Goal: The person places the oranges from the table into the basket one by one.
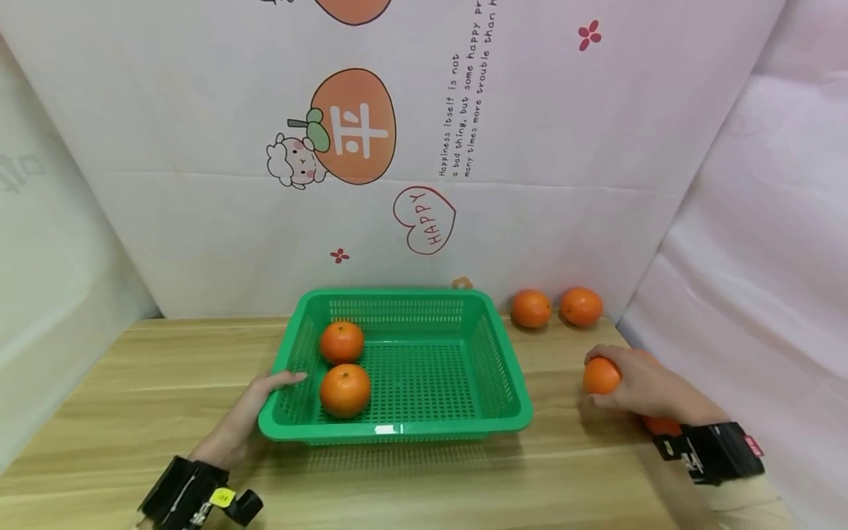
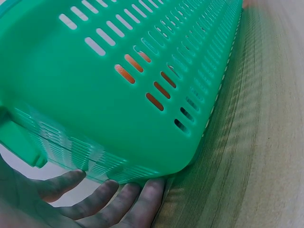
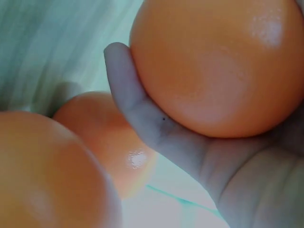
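Note:
A green plastic basket [image 1: 424,428] with slotted walls stands on the table, and two oranges [image 1: 345,391] lie inside it along its left side. My left hand [image 1: 248,412] holds the basket's left side, the thumb over the rim and the fingers [image 2: 145,202] against the outer wall. Off to the right of the basket, my right hand [image 1: 639,383] grips an orange [image 1: 601,376], which nestles against the palm in the right wrist view. Two more oranges [image 3: 102,133] lie close to that hand, partly hidden behind it in the head view.
Two other oranges [image 1: 531,308] sit at the back of the wooden table [image 1: 563,478], right of the basket. A printed white cloth [image 1: 530,147] rises behind the table, and pale cloth [image 1: 762,258] hangs along the right side.

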A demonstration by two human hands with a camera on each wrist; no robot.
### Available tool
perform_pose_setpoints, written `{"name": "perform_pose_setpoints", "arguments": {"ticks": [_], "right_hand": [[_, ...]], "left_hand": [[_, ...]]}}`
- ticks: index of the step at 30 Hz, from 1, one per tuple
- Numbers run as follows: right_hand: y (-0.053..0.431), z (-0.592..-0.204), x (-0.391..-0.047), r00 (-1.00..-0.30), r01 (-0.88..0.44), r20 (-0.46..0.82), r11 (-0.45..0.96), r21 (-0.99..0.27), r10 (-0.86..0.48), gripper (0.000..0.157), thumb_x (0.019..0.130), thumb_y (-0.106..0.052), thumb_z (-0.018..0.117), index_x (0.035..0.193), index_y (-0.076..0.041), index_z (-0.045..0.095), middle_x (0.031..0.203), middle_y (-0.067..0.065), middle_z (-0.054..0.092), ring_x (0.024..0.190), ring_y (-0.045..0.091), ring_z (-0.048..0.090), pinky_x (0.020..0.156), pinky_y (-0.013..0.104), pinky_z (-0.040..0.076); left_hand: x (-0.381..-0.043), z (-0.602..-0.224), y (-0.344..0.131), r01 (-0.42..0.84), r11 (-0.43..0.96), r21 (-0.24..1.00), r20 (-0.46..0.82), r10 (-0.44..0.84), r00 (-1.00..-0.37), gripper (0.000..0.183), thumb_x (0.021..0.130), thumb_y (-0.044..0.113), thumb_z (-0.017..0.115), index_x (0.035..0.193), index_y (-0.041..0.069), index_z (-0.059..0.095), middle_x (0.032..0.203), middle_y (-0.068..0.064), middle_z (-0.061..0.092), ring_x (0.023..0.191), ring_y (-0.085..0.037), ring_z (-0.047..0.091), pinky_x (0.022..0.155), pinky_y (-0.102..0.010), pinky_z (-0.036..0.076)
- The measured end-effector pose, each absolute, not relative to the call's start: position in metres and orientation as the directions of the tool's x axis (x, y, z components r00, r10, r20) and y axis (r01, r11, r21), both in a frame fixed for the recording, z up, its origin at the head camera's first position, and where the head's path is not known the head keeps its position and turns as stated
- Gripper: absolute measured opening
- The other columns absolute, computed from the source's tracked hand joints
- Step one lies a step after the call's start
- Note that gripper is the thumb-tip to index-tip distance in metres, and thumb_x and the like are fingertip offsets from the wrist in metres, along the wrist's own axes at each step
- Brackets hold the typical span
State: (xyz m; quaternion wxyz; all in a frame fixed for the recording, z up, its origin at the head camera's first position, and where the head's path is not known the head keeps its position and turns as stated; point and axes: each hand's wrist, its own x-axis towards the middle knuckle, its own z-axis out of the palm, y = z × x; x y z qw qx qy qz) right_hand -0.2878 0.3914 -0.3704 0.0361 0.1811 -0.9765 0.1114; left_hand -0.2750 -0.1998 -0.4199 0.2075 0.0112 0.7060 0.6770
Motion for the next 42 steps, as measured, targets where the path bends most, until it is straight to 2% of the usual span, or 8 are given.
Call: {"name": "perform_pose_setpoints", "arguments": {"ticks": [7,16,20,28,33,36,38,42], "right_hand": [[0.39,-0.363,-0.294,-0.925,-0.377,0.121,0.903,-0.207,-0.359,0.054,0.075,-0.037,0.09,0.118,-0.014,0.068,0.103,-0.005,0.071,0.087,0.007,0.058,0.075,0.027,0.048],[0.38,-0.353,-0.301,-0.911,-0.409,0.164,0.885,-0.222,-0.379,0.05,0.073,-0.029,0.09,0.114,-0.012,0.068,0.098,-0.004,0.07,0.082,0.007,0.057,0.071,0.025,0.047],[0.375,-0.349,-0.303,-0.907,-0.415,0.165,0.885,-0.209,-0.387,0.05,0.074,-0.032,0.088,0.116,-0.013,0.069,0.099,-0.005,0.07,0.084,0.008,0.057,0.072,0.026,0.047],[0.364,-0.347,-0.308,-0.894,-0.439,0.183,0.88,-0.183,-0.408,0.048,0.075,-0.037,0.09,0.112,-0.016,0.07,0.101,-0.003,0.07,0.089,0.012,0.056,0.074,0.027,0.046],[0.356,-0.346,-0.31,-0.888,-0.457,0.18,0.85,-0.262,-0.422,0.034,0.073,-0.023,0.087,0.101,-0.022,0.067,0.089,-0.009,0.064,0.078,0.007,0.054,0.068,0.023,0.044],[0.351,-0.345,-0.313,-0.882,-0.472,0.184,0.825,-0.312,-0.435,0.031,0.071,-0.015,0.084,0.091,-0.025,0.063,0.08,-0.01,0.058,0.072,0.006,0.052,0.063,0.022,0.042],[0.348,-0.343,-0.315,-0.875,-0.485,0.188,0.818,-0.31,-0.447,0.031,0.071,-0.016,0.085,0.091,-0.024,0.062,0.08,-0.01,0.058,0.072,0.006,0.051,0.064,0.023,0.042],[0.344,-0.342,-0.317,-0.867,-0.496,0.198,0.826,-0.268,-0.457,0.04,0.072,-0.025,0.09,0.105,-0.019,0.067,0.09,-0.008,0.065,0.076,0.005,0.053,0.066,0.022,0.045]], "left_hand": [[-0.276,-0.419,-0.199,-0.255,0.071,0.964,-0.265,0.314,-0.912,0.08,0.107,0.04,0.045,0.17,0.01,0.005,0.166,-0.026,0.038,0.129,-0.021,0.061,0.102,-0.035,0.055],[-0.276,-0.419,-0.199,-0.252,0.072,0.965,-0.261,0.299,-0.918,0.079,0.107,0.041,0.045,0.169,0.009,0.009,0.159,-0.024,0.048,0.123,-0.019,0.065,0.099,-0.033,0.056],[-0.275,-0.418,-0.2,-0.251,0.079,0.965,-0.264,0.286,-0.921,0.079,0.107,0.042,0.046,0.169,0.008,0.011,0.156,-0.023,0.052,0.121,-0.019,0.067,0.098,-0.033,0.057],[-0.275,-0.419,-0.198,-0.246,0.035,0.969,-0.244,0.321,-0.915,0.079,0.107,0.039,0.046,0.169,0.008,0.008,0.164,-0.026,0.041,0.125,-0.018,0.064,0.102,-0.036,0.057],[-0.274,-0.419,-0.198,-0.246,0.06,0.967,-0.252,0.293,-0.922,0.078,0.107,0.041,0.047,0.169,0.008,0.012,0.156,-0.023,0.052,0.122,-0.019,0.066,0.099,-0.034,0.057],[-0.274,-0.419,-0.199,-0.246,0.06,0.967,-0.253,0.29,-0.923,0.079,0.106,0.041,0.047,0.169,0.009,0.011,0.158,-0.023,0.05,0.124,-0.019,0.066,0.101,-0.034,0.057],[-0.274,-0.419,-0.199,-0.247,0.054,0.968,-0.252,0.293,-0.922,0.08,0.106,0.041,0.047,0.169,0.009,0.01,0.16,-0.024,0.047,0.125,-0.02,0.065,0.102,-0.035,0.057],[-0.274,-0.418,-0.2,-0.241,0.043,0.969,-0.243,0.309,-0.919,0.079,0.107,0.04,0.046,0.169,0.008,0.008,0.162,-0.027,0.044,0.125,-0.019,0.065,0.103,-0.036,0.057]]}}
